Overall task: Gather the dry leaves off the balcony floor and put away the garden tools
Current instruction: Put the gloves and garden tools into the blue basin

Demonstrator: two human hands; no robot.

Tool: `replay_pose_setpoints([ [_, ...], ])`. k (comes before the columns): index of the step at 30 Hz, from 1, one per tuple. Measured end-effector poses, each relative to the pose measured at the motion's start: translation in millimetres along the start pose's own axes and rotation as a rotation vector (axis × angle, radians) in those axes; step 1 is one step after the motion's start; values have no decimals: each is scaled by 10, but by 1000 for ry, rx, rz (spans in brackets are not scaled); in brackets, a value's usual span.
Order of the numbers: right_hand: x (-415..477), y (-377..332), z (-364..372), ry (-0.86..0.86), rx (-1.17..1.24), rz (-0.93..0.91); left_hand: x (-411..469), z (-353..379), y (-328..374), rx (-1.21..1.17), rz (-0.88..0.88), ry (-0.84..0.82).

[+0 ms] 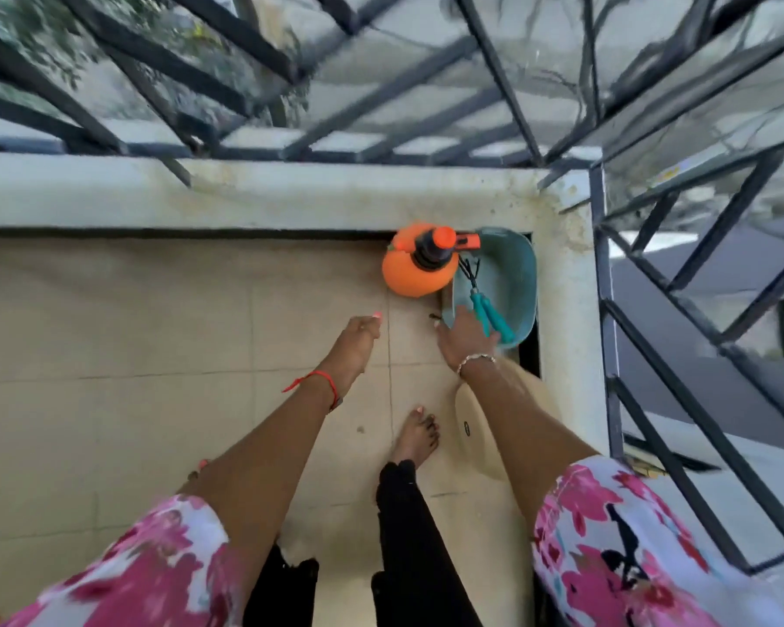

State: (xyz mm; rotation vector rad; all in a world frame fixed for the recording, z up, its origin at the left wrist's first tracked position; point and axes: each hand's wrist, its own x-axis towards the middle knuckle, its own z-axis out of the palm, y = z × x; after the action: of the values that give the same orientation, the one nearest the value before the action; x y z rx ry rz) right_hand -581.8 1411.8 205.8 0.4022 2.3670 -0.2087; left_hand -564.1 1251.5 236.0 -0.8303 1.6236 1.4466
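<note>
In the right centre of the frame, in the corner of the balcony floor point(155, 310) under the white parapet point(290, 196), a teal tub point(512, 269) stands tight against the wall. Just to its left is an orange sprayer point(410, 271) with a black collar and an orange cap, and the two touch. Inside the tub lies a small hand rake point(487, 310) with teal handles, its dark prongs pointing toward the sprayer's nozzle and its handles running down to the tub's near rim.

The right hand point(465, 341) is at that near rim, back of the hand up, a beaded bracelet point(476, 358) on the wrist. Its thumb lies outside the tub wall and its fingers reach over the edge beside the rake handles; motion blur hides whether they close on the rim. The left hand point(358, 339) hangs over the tiles below the sprayer, its fingers straight, together and holding nothing, with a red thread point(318, 380) round the wrist.

A small dark scrap point(434, 316) lies on the tile just beside the right thumb, too small to identify. Lower down, a bare foot point(415, 438) stands on the tiles, and a pale cream object point(471, 427) shows partly under the right forearm. Dark metal grille bars point(494, 83) cross the top and right of the frame.
</note>
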Motion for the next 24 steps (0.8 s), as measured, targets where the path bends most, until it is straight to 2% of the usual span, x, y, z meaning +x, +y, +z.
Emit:
replay_pose_setpoints([
  [3, -689, -756, -451, 31, -138, -260, -680, -501, 386, 209, 132, 29],
  [7, -1942, -1935, -1214, 126, -222, -590, -1878, -1533, 744, 396, 306, 153],
  [10, -2861, -2744, -1577, 241, -191, -721, -2756, -2385, 816, 472, 423, 347],
  [13, -3698, -3482, -1781, 334, -264, -902, -3586, -3211, 640, 533, 507, 597],
  [17, -4738, -4398, -1706, 328, -326, -1108, -4575, -4117, -50, 458, 453, 890],
  [20, -5293, -4941, -1445, 279, -386, -1208, -4947, -4577, -625, 483, 330, 949],
  [24, -5796, -5550, -935, 151, -425, -1318, -5292, -5029, -1227, 351, 192, 1080],
])
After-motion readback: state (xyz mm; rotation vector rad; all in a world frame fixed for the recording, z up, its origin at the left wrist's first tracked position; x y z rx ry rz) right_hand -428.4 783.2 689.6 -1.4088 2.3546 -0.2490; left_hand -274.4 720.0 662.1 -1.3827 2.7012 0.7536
